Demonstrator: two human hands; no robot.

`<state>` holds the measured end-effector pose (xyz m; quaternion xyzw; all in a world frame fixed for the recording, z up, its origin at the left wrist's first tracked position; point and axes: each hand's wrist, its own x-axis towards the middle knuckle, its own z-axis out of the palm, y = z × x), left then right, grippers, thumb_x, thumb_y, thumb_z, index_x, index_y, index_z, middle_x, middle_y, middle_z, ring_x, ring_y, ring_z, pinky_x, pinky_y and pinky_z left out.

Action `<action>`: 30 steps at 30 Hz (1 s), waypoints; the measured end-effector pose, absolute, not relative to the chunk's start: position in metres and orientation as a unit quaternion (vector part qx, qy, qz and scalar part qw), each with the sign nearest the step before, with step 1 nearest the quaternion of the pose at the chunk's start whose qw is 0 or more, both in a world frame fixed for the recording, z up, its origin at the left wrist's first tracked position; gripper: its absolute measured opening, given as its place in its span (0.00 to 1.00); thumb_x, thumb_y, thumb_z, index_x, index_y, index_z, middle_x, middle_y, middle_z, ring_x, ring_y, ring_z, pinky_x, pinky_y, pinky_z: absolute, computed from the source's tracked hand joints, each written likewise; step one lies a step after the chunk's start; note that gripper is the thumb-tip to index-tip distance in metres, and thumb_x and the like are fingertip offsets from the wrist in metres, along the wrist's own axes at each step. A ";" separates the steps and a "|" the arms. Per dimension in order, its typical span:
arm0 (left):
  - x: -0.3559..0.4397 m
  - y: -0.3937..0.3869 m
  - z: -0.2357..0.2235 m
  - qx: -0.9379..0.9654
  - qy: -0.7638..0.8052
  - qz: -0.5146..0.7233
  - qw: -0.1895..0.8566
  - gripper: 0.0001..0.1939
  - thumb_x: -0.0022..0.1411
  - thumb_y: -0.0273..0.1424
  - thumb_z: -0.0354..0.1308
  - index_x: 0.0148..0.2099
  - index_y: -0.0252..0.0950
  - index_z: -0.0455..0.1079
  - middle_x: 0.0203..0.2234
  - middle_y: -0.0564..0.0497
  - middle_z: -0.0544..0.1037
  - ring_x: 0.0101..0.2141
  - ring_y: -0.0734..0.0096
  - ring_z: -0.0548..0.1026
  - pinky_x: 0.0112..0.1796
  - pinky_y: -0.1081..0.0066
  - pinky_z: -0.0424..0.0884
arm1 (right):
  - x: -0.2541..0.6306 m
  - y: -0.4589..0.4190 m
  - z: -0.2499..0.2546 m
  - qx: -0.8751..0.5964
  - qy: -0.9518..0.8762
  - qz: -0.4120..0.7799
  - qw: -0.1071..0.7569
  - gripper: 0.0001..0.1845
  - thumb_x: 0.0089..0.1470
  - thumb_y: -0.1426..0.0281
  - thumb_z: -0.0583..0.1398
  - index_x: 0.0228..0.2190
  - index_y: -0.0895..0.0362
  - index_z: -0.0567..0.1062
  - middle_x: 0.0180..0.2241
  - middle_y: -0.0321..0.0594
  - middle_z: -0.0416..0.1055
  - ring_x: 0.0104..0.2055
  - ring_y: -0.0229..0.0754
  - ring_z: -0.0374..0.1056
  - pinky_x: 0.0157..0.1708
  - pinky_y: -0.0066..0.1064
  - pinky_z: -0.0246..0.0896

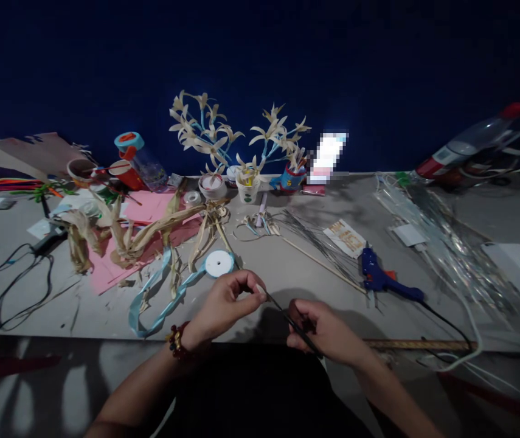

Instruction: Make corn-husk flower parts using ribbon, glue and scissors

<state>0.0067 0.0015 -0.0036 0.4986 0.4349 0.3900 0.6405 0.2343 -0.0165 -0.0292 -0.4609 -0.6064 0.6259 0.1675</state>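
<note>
My left hand (230,301), with a beaded bracelet on the wrist, pinches a small pale piece (260,289) between thumb and forefinger. It is too small to make out well. Closed around a slim dark pointed tool (300,331), my right hand (314,325) sits just to the right. The tool's thin tip meets the left fingertips. Both hands hover over the table's front edge. Close behind the left hand lies a white spool (219,263) with light blue ribbon (168,307) trailing leftward.
Dried husks (125,243) lie on pink paper (104,274) at left. Pale flowers on blue stems (214,143) stand at the back. A blue glue gun (381,277), thin wires (318,249) and clear plastic wrappers (446,243) lie right. A bottle (469,146) leans at far right.
</note>
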 end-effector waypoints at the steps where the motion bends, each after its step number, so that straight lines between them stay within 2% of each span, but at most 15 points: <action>1: 0.006 0.002 -0.003 0.507 0.436 0.384 0.637 0.15 0.58 0.38 0.67 0.30 0.35 0.67 0.28 0.50 0.74 0.30 0.72 0.69 0.34 0.71 0.64 | 0.235 -0.016 -0.029 -0.460 -0.612 0.621 0.167 0.26 0.44 0.53 0.69 0.21 0.53 0.60 0.20 0.28 0.56 0.23 0.35 0.49 0.21 0.26 0.45; 13: 0.005 0.005 0.001 0.533 0.446 0.355 0.626 0.12 0.59 0.36 0.65 0.30 0.34 0.70 0.26 0.51 0.74 0.29 0.72 0.69 0.34 0.71 0.63 | 0.238 -0.015 -0.037 -0.460 -0.634 0.598 0.168 0.28 0.46 0.52 0.69 0.20 0.53 0.59 0.19 0.28 0.57 0.23 0.34 0.48 0.21 0.25 0.44; 23: 0.003 0.007 -0.004 0.515 0.437 0.358 0.644 0.13 0.59 0.36 0.65 0.29 0.35 0.67 0.28 0.52 0.74 0.30 0.72 0.69 0.34 0.72 0.63 | 0.236 -0.013 -0.038 -0.471 -0.607 0.615 0.174 0.29 0.45 0.50 0.69 0.19 0.52 0.57 0.17 0.26 0.55 0.21 0.34 0.49 0.21 0.27 0.43; 26: 0.002 0.007 -0.006 0.502 0.432 0.357 0.659 0.11 0.59 0.35 0.66 0.31 0.35 0.69 0.28 0.51 0.75 0.31 0.71 0.70 0.36 0.71 0.64 | 0.242 -0.009 -0.041 -0.512 -0.628 0.556 0.188 0.26 0.48 0.53 0.67 0.20 0.52 0.58 0.18 0.27 0.57 0.21 0.35 0.52 0.22 0.27 0.46; 30: 0.002 0.007 -0.009 0.456 0.427 0.368 0.689 0.10 0.58 0.34 0.67 0.32 0.35 0.71 0.29 0.51 0.75 0.31 0.72 0.70 0.36 0.71 0.65 | 0.253 -0.005 -0.045 -0.626 -0.693 0.341 0.113 0.13 0.52 0.62 0.64 0.26 0.52 0.65 0.21 0.31 0.67 0.23 0.40 0.63 0.24 0.28 0.45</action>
